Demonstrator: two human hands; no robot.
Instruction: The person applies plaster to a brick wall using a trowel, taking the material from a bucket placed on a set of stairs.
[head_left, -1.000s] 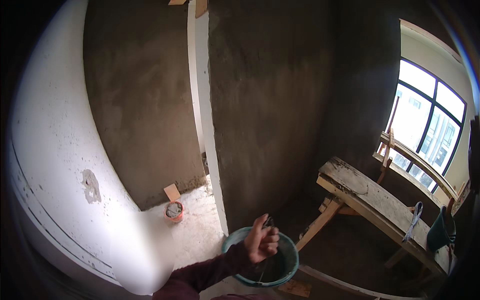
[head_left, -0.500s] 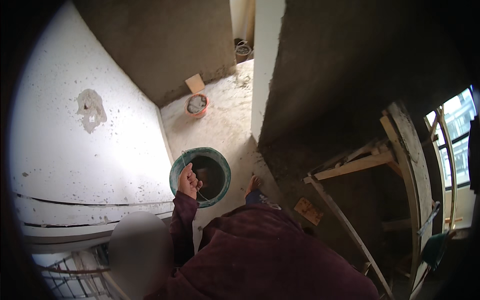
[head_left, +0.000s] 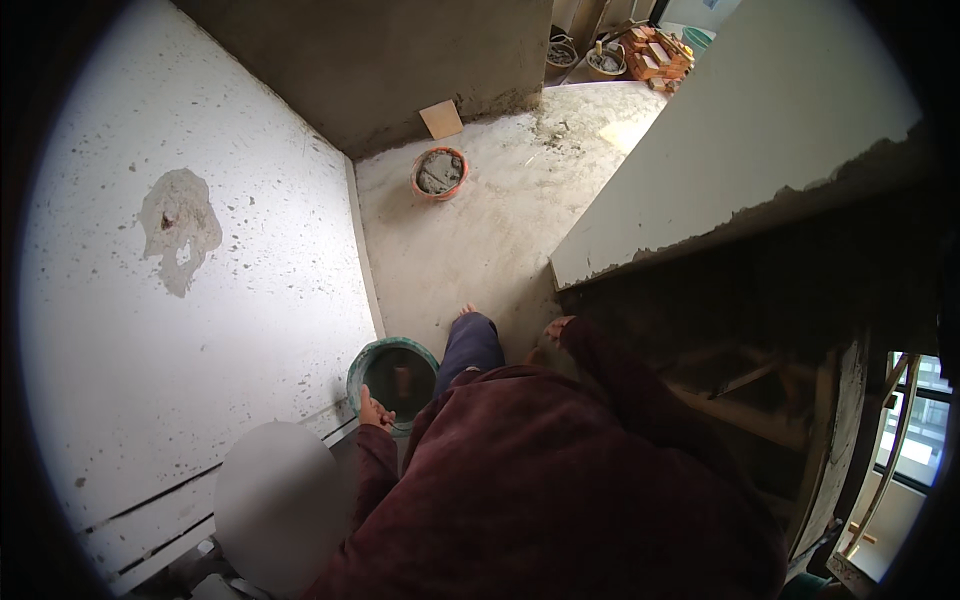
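The green bucket (head_left: 357, 362) is at my left, close against the white wall. Dark-looking contents and a brownish shape show inside it. My left hand (head_left: 375, 411) is over its near rim, fingers apart; I see no handle wire in it. To the right, in front of the dark wall, is my right hand (head_left: 559, 328). Its fingers are loosely bent, and nothing shows in them. My leg (head_left: 473, 342) in dark blue trousers is stretched forward between my hands.
Ahead, a red-orange bucket (head_left: 440, 173) of grey mortar stands on the pale floor, near a tan square board (head_left: 441, 119). A wall end (head_left: 640, 215) juts in at right. Wooden framing (head_left: 835, 440) is at far right; bricks (head_left: 655, 58) are stacked beyond the opening.
My left hand has come off the bucket's wire handle. The green bucket appears smaller and lower in view. My right hand has come into view, and one leg has stepped forward.
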